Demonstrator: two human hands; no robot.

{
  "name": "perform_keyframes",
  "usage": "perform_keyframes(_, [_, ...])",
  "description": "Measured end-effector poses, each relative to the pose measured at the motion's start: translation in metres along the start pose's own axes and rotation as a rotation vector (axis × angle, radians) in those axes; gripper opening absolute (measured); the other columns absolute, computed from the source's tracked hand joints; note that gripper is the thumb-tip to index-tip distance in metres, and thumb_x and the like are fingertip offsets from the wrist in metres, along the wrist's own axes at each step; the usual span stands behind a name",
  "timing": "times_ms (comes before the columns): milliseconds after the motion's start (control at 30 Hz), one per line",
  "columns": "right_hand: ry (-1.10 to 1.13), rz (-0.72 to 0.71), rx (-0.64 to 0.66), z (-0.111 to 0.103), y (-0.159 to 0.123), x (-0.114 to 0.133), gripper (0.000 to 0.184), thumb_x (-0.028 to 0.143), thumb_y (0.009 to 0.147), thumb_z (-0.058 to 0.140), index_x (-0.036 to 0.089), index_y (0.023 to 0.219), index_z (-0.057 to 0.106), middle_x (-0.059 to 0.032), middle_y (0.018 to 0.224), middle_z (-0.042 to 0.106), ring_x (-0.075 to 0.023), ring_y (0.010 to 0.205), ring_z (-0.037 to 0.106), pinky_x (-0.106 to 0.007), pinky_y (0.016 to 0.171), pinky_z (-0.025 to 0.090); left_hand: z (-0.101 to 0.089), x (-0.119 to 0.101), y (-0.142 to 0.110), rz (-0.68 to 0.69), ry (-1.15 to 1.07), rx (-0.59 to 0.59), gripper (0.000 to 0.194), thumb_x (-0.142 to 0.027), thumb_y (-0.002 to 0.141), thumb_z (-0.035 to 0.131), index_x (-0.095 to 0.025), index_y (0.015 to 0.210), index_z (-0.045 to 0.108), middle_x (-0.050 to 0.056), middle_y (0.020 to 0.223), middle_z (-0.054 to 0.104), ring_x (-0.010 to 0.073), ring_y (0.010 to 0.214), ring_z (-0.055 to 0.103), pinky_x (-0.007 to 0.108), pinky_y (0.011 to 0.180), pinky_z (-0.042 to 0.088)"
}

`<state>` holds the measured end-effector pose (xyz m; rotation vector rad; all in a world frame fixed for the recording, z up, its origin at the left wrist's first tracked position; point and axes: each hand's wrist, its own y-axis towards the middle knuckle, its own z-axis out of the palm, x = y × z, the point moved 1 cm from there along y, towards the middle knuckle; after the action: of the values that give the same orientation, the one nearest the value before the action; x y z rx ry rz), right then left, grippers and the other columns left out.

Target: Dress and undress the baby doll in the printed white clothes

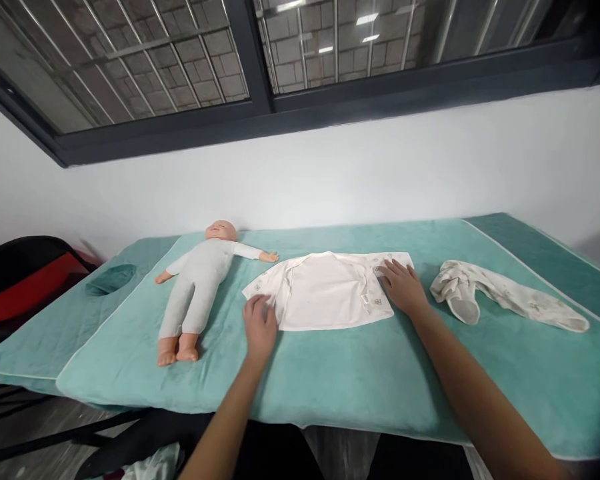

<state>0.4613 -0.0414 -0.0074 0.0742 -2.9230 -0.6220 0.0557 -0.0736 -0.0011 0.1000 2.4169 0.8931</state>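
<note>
A small white baby shirt [330, 293] with a faint print lies spread open on the green bed cover, its sleeves out to both sides. My left hand [260, 327] rests at its lower left edge, fingers apart and slightly bent against the cloth. On the right sleeve, my right hand [403, 285] lies with its fingers spread and pressed down on the fabric. To the left of the shirt, a baby doll [200, 273] in a pale bodysuit lies on its back, one arm reaching close to the left sleeve. Printed baby trousers [510, 293] lie crumpled to the right.
The bed with its green cover [330, 387] stands against a white wall [310, 180] below a barred window [260, 60]. A face hole [111, 280] opens at the bed's left end. A black and red chair [35, 287] is beside that end.
</note>
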Motion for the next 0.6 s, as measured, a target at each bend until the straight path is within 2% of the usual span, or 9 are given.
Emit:
perform_keyframes(67, [0.019,0.103,0.025,0.002,0.001,-0.004,0.039,0.033,0.101,0.036,0.023,0.129,0.061,-0.0069,0.146,0.053,-0.0249,0.137,0.045,-0.049,0.114,0.029,-0.007,0.017,0.019,0.029,0.132,0.129,0.033,-0.030,0.094,0.048,-0.021,0.121,0.062,0.013,0.138,0.052,0.0301,0.131,0.045,0.049,0.109,0.038])
perform_keyframes(133, [0.026,0.224,0.021,0.003,0.001,-0.010,0.039,0.034,0.101,0.035,0.022,0.126,0.062,-0.0095,0.146,0.053,-0.0264,0.136,0.046,-0.052,0.111,0.032,-0.014,0.037,0.037,-0.076,0.251,0.186,0.041,-0.040,0.094,0.048,-0.021,0.129,0.058,0.015,0.147,0.044,0.0348,0.136,0.040,0.054,0.107,0.038])
perform_keyframes(200, [0.025,0.283,0.005,0.003,0.001,-0.015,0.039,0.035,0.100,0.035,0.021,0.123,0.063,-0.0120,0.145,0.054,-0.0283,0.136,0.045,-0.055,0.110,0.032,-0.019,0.055,0.051,-0.238,0.304,0.191,0.048,-0.049,0.092,0.049,-0.018,0.127,0.057,0.019,0.142,0.047,0.0379,0.132,0.044,0.056,0.101,0.042])
perform_keyframes(267, [0.025,0.280,-0.025,0.004,0.000,-0.017,0.039,0.036,0.100,0.037,0.019,0.123,0.063,-0.0141,0.144,0.054,-0.0302,0.137,0.045,-0.057,0.109,0.032,-0.019,0.067,0.059,-0.319,0.326,0.220,0.046,-0.054,0.089,0.051,-0.017,0.113,0.062,0.019,0.131,0.055,0.0385,0.125,0.049,0.057,0.098,0.043])
perform_keyframes(333, [0.031,0.238,-0.080,0.005,-0.001,-0.017,0.040,0.036,0.099,0.039,0.017,0.125,0.062,-0.0152,0.145,0.053,-0.0313,0.136,0.045,-0.058,0.110,0.032,-0.015,0.075,0.064,-0.286,0.320,0.256,0.036,-0.052,0.087,0.054,-0.019,0.096,0.064,0.016,0.123,0.061,0.0374,0.121,0.052,0.057,0.099,0.041])
perform_keyframes(400, [0.052,0.163,-0.143,0.006,-0.001,-0.018,0.041,0.036,0.099,0.040,0.016,0.128,0.061,-0.0153,0.146,0.052,-0.0309,0.136,0.046,-0.056,0.111,0.033,-0.011,0.081,0.069,-0.233,0.262,0.241,0.028,-0.046,0.087,0.054,-0.020,0.091,0.063,0.013,0.117,0.064,0.0339,0.115,0.056,0.053,0.099,0.043])
perform_keyframes(533, [0.128,-0.045,-0.168,0.009,0.004,-0.020,0.041,0.032,0.098,0.042,0.015,0.130,0.060,-0.0158,0.147,0.050,-0.0289,0.137,0.046,-0.049,0.110,0.039,-0.005,0.093,0.084,-0.264,0.153,0.147,0.029,-0.038,0.092,0.045,-0.016,0.106,0.059,0.012,0.101,0.068,0.0272,0.096,0.063,0.042,0.088,0.050])
perform_keyframes(600, [0.142,-0.130,-0.140,0.011,0.008,-0.018,0.040,0.028,0.097,0.041,0.015,0.130,0.060,-0.0159,0.149,0.048,-0.0288,0.138,0.044,-0.048,0.110,0.040,-0.004,0.095,0.088,-0.277,0.146,0.114,0.030,-0.031,0.092,0.043,-0.015,0.113,0.058,0.014,0.110,0.066,0.0280,0.102,0.063,0.042,0.090,0.050])
